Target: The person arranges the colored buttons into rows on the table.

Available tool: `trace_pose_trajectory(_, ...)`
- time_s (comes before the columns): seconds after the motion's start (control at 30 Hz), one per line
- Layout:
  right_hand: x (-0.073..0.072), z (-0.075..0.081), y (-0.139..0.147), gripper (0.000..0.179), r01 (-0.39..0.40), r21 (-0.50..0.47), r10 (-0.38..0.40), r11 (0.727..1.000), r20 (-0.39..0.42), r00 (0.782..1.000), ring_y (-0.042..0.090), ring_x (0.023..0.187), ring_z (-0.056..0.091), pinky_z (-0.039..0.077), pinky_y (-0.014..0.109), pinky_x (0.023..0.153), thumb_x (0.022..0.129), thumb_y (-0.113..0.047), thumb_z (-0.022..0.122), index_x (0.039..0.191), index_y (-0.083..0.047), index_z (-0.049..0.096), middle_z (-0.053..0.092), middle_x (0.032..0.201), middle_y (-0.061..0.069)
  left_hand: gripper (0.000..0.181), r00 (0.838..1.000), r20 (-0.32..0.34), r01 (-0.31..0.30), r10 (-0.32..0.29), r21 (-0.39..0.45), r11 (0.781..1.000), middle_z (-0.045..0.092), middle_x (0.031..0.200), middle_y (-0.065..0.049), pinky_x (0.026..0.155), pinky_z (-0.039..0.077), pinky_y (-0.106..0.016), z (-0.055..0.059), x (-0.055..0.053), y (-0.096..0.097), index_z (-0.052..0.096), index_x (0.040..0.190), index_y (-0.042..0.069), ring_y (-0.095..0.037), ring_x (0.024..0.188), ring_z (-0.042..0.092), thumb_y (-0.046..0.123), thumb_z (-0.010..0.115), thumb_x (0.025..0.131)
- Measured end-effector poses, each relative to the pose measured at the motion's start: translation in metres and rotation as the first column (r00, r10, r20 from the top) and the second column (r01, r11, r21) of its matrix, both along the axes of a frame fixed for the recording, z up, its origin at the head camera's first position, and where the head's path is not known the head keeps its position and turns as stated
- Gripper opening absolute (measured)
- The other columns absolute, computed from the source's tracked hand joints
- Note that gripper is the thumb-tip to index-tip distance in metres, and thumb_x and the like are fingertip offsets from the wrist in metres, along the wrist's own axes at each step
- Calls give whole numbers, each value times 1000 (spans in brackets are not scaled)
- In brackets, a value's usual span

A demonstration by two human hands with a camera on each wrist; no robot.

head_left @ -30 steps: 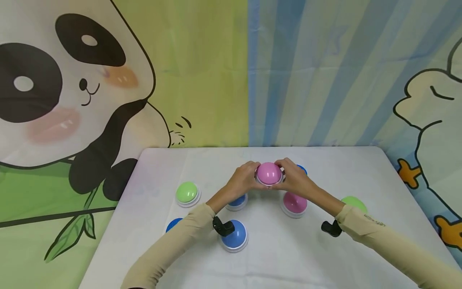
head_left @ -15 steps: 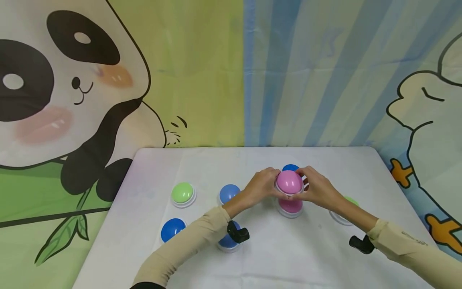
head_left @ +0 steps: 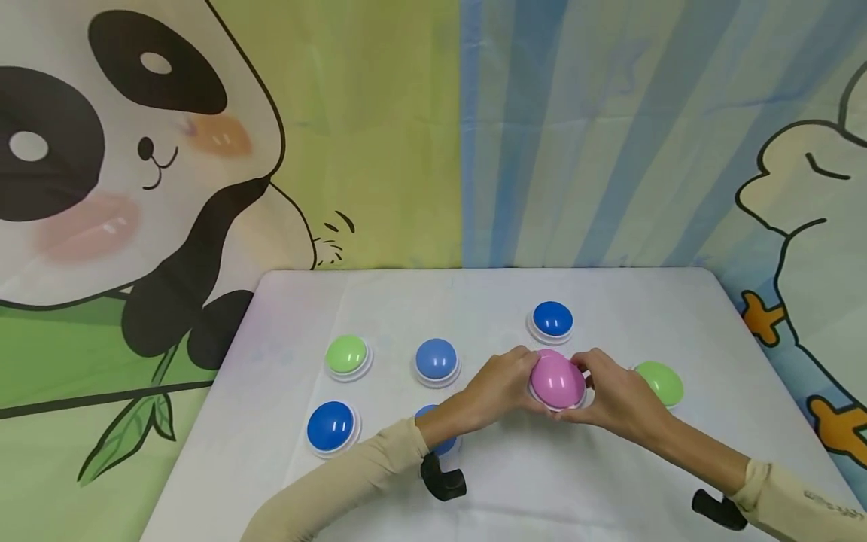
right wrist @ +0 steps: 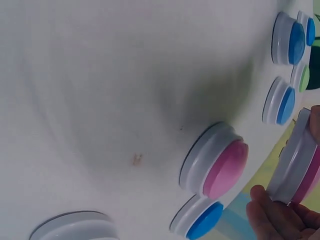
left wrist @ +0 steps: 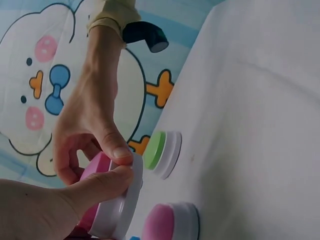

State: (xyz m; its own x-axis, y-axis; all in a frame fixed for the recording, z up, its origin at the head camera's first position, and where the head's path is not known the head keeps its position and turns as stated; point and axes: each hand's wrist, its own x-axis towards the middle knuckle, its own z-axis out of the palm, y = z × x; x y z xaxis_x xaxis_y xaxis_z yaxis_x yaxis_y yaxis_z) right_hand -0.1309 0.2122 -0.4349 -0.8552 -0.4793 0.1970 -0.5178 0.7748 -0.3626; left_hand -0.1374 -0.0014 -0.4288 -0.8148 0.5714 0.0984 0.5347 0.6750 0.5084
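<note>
Both hands hold one pink push button [head_left: 558, 381] with a white base, one hand on each side. My left hand [head_left: 504, 388] grips its left side and my right hand [head_left: 619, 395] its right side. In the left wrist view the two thumbs lie on the white base [left wrist: 120, 202], which is tilted. A second pink button [right wrist: 226, 170] sits on the table, apart from the held one in both wrist views. The held button and hands hide it in the head view.
On the white table [head_left: 542, 482] stand a blue button [head_left: 552, 319] behind the hands and a green button [head_left: 660, 383] at right. Further left are another green button [head_left: 346, 354] and several blue ones, one partly behind the left forearm. A printed curtain [head_left: 379, 135] hangs behind.
Both hands have carried the pink button rightward and nearer the body, and it now covers the second pink button in the head view. The back blue button has come into full view.
</note>
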Motion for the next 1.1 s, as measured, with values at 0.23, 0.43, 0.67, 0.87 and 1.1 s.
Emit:
trace_pose_trajectory(0.23, 23, -3, 1, 84, 11, 98, 2, 995, -125, 992, 11, 76, 64, 55, 21, 56, 47, -55, 92, 109, -7, 61, 66, 95, 2, 66, 999, -25, 35, -35, -24, 999, 64, 108, -3, 83, 51, -8, -3, 22, 2, 56, 118, 6, -7, 96, 66, 39, 86, 69)
trace_pose_trajectory(0.43, 29, -7, -1, 83, 14, 105, 0, 994, -132, 991, 10, 74, 64, 55, 20, 57, 47, -56, 92, 107, -7, 62, 65, 92, 1, 67, 999, -20, 34, -35, -33, 999, 63, 106, -2, 81, 51, -6, -6, 27, 1, 56, 115, 6, -6, 95, 65, 40, 87, 67)
trace_pose_trajectory(0.67, 42, -14, 3, 82, 40, 95, -32, 995, -87, 996, 10, 72, 64, 55, 20, 57, 45, -57, 91, 105, -10, 61, 63, 90, -3, 73, 999, 20, 46, -46, 5, 999, 63, 113, -1, 87, 50, -7, -17, 37, 4, 54, 124, 7, -5, 102, 65, 40, 86, 68)
trace_pose_trajectory(0.87, 51, -32, 7, 82, 49, 68, -43, 997, -85, 995, 9, 72, 64, 53, 18, 56, 42, -56, 92, 103, -11, 61, 61, 89, -6, 71, 999, 16, 33, -33, -28, 999, 62, 105, 1, 79, 49, -5, -32, 44, 11, 58, 118, 6, -2, 90, 64, 43, 88, 64)
trace_pose_trajectory(1.1, 58, -46, 11, 81, 67, 89, -63, 994, -45, 997, 8, 71, 64, 49, 18, 53, 45, -62, 88, 104, -13, 61, 59, 88, -8, 63, 999, -32, 2, -7, -146, 989, 59, 88, 3, 61, 46, -11, -46, 50, 20, 62, 98, 10, -2, 69, 57, 52, 88, 59)
